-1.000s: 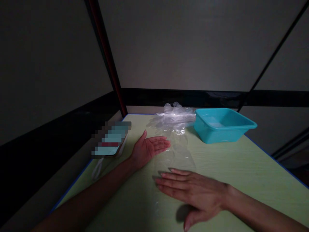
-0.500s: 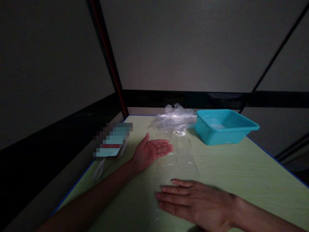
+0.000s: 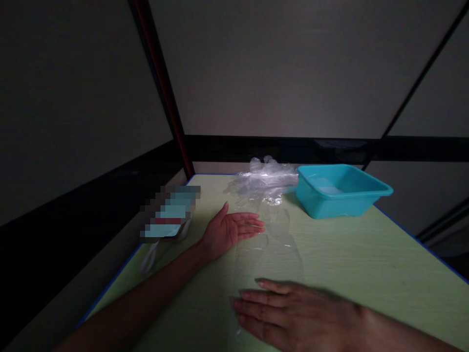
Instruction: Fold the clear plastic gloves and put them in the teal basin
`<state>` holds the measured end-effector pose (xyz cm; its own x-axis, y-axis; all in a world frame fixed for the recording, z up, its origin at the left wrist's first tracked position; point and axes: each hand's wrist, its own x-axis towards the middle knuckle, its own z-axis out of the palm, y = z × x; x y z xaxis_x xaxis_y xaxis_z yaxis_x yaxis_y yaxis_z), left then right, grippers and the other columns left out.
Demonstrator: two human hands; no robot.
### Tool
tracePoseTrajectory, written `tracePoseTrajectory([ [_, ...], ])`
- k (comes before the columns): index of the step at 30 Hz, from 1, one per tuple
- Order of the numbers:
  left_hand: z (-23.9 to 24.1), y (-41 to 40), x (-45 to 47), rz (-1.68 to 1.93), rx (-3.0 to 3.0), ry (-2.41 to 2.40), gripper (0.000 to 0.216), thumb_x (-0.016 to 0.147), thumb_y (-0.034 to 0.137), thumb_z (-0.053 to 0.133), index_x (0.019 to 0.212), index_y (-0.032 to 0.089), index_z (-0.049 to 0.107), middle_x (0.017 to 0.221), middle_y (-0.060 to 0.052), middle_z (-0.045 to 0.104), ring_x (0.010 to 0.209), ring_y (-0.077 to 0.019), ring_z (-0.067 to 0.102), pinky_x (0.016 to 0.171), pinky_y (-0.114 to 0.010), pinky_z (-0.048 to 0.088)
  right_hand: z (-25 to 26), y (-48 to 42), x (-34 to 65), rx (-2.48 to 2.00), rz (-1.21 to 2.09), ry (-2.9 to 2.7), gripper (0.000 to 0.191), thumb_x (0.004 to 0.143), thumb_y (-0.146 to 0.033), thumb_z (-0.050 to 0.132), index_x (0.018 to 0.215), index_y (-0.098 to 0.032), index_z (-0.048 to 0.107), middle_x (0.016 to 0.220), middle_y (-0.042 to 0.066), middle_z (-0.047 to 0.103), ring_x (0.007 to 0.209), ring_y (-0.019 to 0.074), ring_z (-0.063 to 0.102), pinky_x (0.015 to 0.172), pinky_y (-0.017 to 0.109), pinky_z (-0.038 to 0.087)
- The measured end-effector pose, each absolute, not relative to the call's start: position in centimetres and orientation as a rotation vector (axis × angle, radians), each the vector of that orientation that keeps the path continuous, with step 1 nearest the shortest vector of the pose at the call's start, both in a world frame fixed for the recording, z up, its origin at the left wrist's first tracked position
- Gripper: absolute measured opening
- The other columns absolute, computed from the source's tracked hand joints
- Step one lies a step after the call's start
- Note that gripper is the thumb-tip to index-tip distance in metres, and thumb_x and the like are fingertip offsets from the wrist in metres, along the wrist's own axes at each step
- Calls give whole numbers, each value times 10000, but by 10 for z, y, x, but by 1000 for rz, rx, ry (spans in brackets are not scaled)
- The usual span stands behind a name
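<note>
A thin, clear plastic glove [image 3: 280, 256] lies flat on the pale green table [image 3: 351, 254], its outline faint. My left hand [image 3: 227, 232] rests over its far left part, thumb raised and fingers stretched out to the right, holding nothing. Nearer to me, my right hand [image 3: 293, 313] lies palm down with straight fingers across the near part of the glove. What is under that palm is hidden. Beyond both hands sits a crumpled heap of clear plastic gloves [image 3: 266, 178].
A turquoise plastic basin [image 3: 337, 203] stands at the back right, with something whitish inside. On the left edge lies a phone-like object [image 3: 170, 215], blurred out, with a white strap [image 3: 149, 258]. Walls [image 3: 278, 73] rise behind and left of the table.
My right hand has slid slightly toward me along the plastic glove. My left hand has hardly moved, and the heap and basin are where they were.
</note>
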<state>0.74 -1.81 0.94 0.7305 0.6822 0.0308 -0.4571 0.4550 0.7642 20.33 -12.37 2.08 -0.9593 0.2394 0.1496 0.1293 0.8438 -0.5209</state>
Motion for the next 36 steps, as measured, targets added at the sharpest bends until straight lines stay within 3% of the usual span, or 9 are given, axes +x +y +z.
tracePoseTrajectory([
  [12, 11, -21, 8, 713, 852, 294, 652, 863, 520, 186, 1007, 21, 579, 1021, -197, 607, 1006, -280, 539, 953, -425, 217, 32, -122, 211, -209, 1064, -2732, 452, 920, -296, 260, 1354, -202, 175, 1381, 50, 255, 1268, 186, 219, 1053, 394, 171],
  [14, 11, -25, 10, 689, 853, 282, 662, 862, 524, 178, 1024, 16, 569, 1047, -205, 592, 1043, -286, 513, 964, -428, 197, 38, -115, 218, -223, 1131, -2684, 472, 913, -355, 255, 1353, -191, 203, 1378, 71, 286, 1260, 195, 252, 1043, 391, 177],
  [16, 11, -29, 14, 663, 861, 259, 667, 861, 526, 170, 1050, 13, 552, 1082, -212, 570, 1089, -292, 474, 973, -431, 176, 42, -103, 227, -289, 1170, -2553, 639, 823, -541, 364, 1334, -167, 276, 1349, 112, 347, 1219, 245, 323, 1002, 409, 246],
  [19, 9, -33, 20, 641, 876, 228, 643, 855, 531, 197, 1103, 32, 517, 1138, -208, 533, 1127, -297, 432, 974, -444, 163, 36, -82, 239, -499, 1310, -2045, 667, 773, -671, 259, 1175, -178, 459, 1067, 103, 529, 946, 225, 511, 857, 413, 378],
  [24, 5, -32, 28, 611, 893, 210, 616, 815, 571, 312, 1171, 89, 455, 1210, -188, 469, 1127, -308, 421, 963, -465, 181, 13, -59, 237, -510, 1583, -1651, 585, 760, -684, 280, 985, -187, 491, 759, 15, 447, 706, 149, 457, 729, 364, 417],
  [36, 2, -29, 31, 611, 918, 244, 713, 722, 602, 471, 1265, 178, 291, 1381, -170, 183, 1242, -346, 209, 946, -508, 202, 5, -54, 231, -466, 1718, -1570, 463, 780, -629, 349, 887, -192, 456, 710, -24, 373, 615, 109, 374, 748, 370, 395],
])
